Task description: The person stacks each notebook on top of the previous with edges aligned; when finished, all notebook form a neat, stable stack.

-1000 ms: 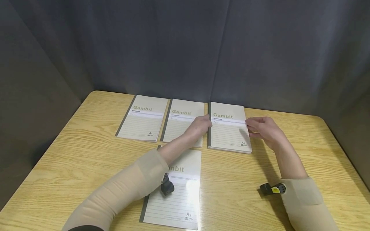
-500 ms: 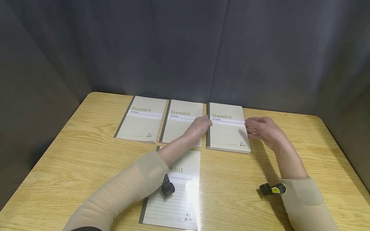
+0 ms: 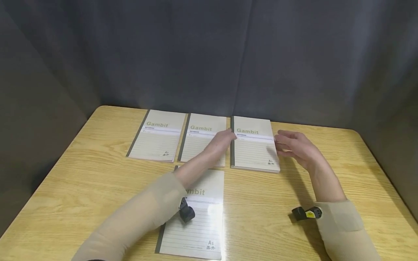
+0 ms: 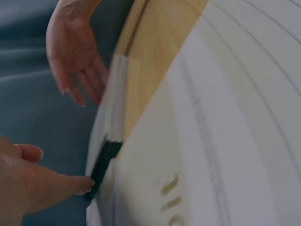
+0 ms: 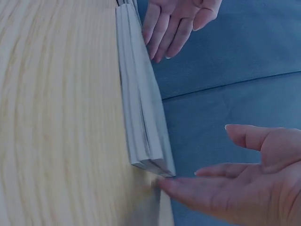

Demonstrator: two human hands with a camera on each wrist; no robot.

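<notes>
Little has moved since the earlier frame: head view slid slightly left, both hands still flanking the notebook stack at the counter's back edge. Left to right: left notebook, flat, uncovered. Middle notebook, lower right blocked by left forearm. Near notebook, upper left blocked by beige sleeve and black wrist camera, glare on cover. Left hand: fingers extended, not gripping; left wrist shows a fingertip on the dark spine, unclear from head. Right hand: wide, fingers straight at the right edge; firm contact, can't tell. Only right wrist shows the layered page edges. Dark curtain behind.
</notes>
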